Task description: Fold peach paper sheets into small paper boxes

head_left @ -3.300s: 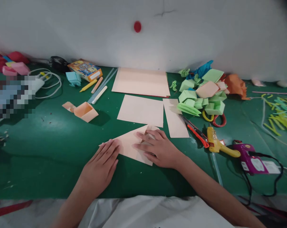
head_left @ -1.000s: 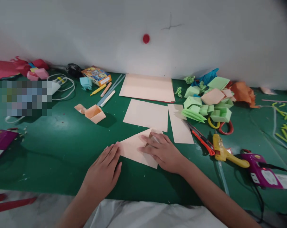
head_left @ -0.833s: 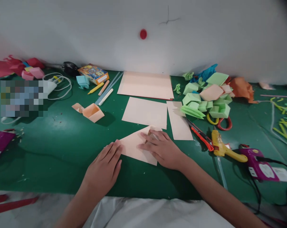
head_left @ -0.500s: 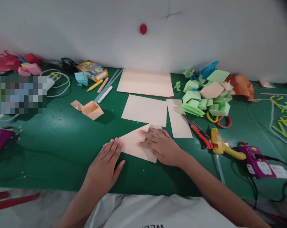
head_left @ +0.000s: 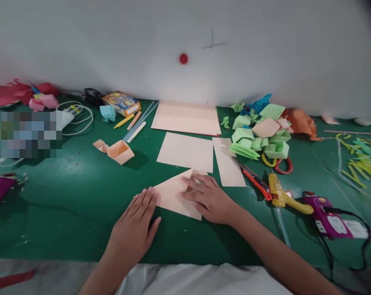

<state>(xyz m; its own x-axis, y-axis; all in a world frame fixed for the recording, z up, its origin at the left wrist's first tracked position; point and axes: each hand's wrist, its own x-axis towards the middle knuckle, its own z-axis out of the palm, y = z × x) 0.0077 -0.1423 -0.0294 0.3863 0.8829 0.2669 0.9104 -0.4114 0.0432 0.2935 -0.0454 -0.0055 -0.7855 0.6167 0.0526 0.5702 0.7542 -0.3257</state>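
Folded paper [head_left: 168,200]: peach, flat on the green table [head_left: 71,213] between both hands.
Left hand [head_left: 133,223]: laid flat — fingers together, thumb apart, covering the paper's left tip.
Right hand [head_left: 210,200]: fingers spread apart on the paper's right part.
Plain sheet [head_left: 185,151]: just beyond the fold.
Glue gun [head_left: 285,196]: right of the right hand — cutter [head_left: 256,183] beside it.

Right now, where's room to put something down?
Mostly bare: table left of the left hand, between peach box and front edge. Smaller: between that hand, right hand, folded paper and shirt. Crowded: right side, with green papers, scissors, knife, glue gun.
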